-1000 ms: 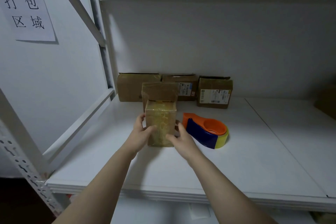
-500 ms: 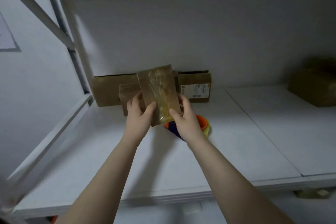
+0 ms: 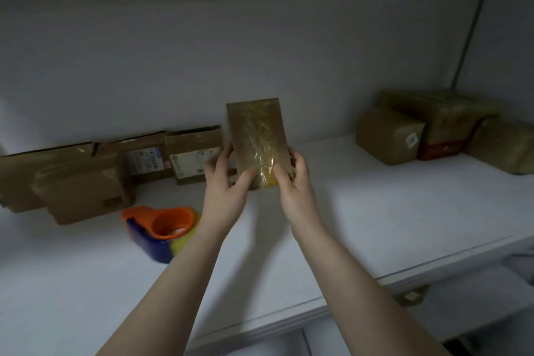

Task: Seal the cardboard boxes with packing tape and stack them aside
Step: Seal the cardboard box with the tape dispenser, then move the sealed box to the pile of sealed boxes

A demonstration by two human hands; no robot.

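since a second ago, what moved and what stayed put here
The taped box was lifted off the shelf and carried right, past the tape dispenser. The left hand and right hand kept their grip on it throughout. The dispenser and the boxes along the back wall stayed put.

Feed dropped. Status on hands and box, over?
Left hand, right hand both grip taped box, held off shelf. Tape dispenser lies left. Nothing blocks way to stack at right.

Packing station: shelving (image 3: 375,211), parcels (image 3: 390,136), tape dispenser (image 3: 161,231).
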